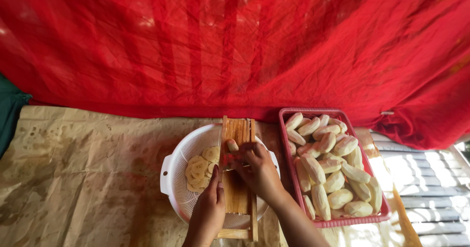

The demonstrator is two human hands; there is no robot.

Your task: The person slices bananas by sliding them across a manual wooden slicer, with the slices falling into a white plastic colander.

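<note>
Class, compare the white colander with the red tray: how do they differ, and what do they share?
The white colander is round; the red tray is rectangular. The colander holds thin banana slices; the tray holds whole peeled bananas. A wooden slicer lies across the colander; nothing covers the tray. Both rest on brown paper.

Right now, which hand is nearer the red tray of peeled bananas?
Right. The right hand is on the wooden slicer, just beside the red tray; the left hand grips the slicer's far side.
</note>
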